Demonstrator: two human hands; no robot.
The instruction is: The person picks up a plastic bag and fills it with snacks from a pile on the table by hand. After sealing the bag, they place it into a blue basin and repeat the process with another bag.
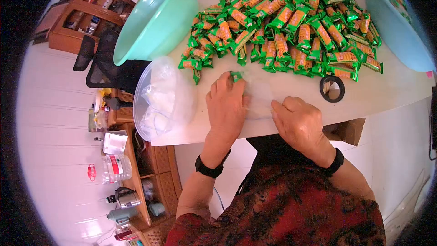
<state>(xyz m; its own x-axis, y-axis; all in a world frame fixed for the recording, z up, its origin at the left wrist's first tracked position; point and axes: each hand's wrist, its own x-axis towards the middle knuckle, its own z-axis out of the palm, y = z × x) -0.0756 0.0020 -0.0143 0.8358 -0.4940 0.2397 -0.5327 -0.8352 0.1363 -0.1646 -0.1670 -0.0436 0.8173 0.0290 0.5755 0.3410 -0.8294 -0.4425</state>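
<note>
My left hand (226, 105) is over the table edge with fingers curled round a small green-wrapped snack packet (236, 76), most of it hidden. A clear plastic bag (260, 99) lies flat between my hands. My right hand (298, 119) is closed, its thumb and forefinger pinching the right edge of this bag. Beyond both hands spreads a large heap of green and orange snack packets (282, 18). Left of my left hand stands a translucent round tub (142, 105) with white plastic bags (160, 95) in it.
A mint-green basin (154, 23) stands tilted in view at the table's far left. At the right is a blue basin (396, 27) with some packets inside. A black ring (324, 94) lies on the white table (387, 86). Below the right edge sits a cardboard box (353, 132).
</note>
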